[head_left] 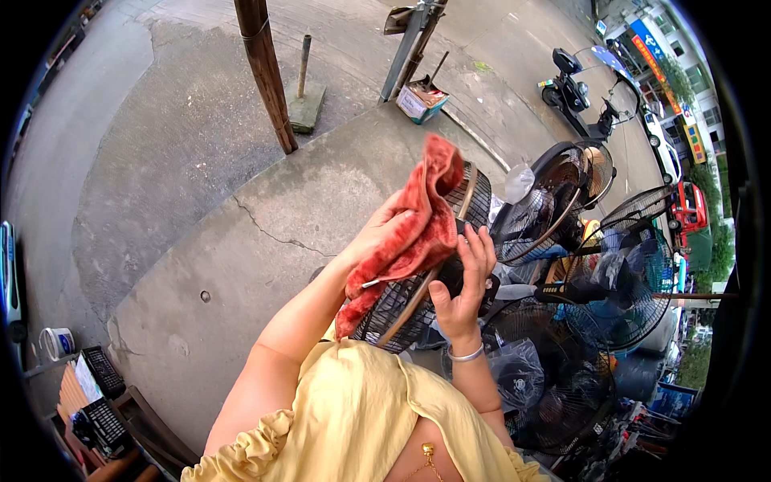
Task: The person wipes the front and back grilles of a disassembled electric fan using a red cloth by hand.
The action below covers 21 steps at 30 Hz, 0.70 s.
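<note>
My left hand (pixel 384 226) grips a crumpled red cloth (pixel 430 217) that looks soft and has a pale tag. The cloth hangs in front of a fan (pixel 405 309) with a black wire cage and a tan band around its rim, hiding part of it. Beside the cloth, my right hand (pixel 463 299) is raised at the fan's back, fingers and thumb apart, with nothing seen in it. Whether its fingertips touch the fan, I cannot tell. A silver bangle circles my right wrist.
Several fans (pixel 618 273) with wire cages crowd the right side, some with clear plastic bags (pixel 518 373). A wooden post (pixel 267 80) and a small carton (pixel 421 100) stand ahead on the concrete (pixel 241 265). Black crates (pixel 100 373) are at lower left; a scooter (pixel 574 92) stands far right.
</note>
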Available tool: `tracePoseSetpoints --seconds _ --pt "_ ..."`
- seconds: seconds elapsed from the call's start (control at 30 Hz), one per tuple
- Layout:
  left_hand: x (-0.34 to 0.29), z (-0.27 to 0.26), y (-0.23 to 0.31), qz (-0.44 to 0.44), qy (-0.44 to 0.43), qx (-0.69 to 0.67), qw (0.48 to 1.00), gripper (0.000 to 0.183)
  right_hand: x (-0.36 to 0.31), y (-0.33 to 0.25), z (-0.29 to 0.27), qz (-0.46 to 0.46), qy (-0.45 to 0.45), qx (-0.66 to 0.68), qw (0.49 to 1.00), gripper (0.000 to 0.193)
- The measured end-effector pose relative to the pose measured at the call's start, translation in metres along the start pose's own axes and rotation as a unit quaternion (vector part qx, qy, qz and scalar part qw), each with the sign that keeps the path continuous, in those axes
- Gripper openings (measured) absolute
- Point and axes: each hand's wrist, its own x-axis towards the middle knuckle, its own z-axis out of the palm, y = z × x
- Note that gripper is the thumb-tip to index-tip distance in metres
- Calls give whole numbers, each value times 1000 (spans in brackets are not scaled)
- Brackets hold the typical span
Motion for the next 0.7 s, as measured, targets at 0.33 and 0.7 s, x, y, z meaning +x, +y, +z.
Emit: tracePoseSetpoints --seconds 0.33,0.7 --pt "-2 -45 -49 -37 12 15 999 35 8 -11 -8 57 -26 -17 998 48" --pt "33 -2 -13 179 -86 311 930 49 14 -55 -8 257 -48 -100 960 87"
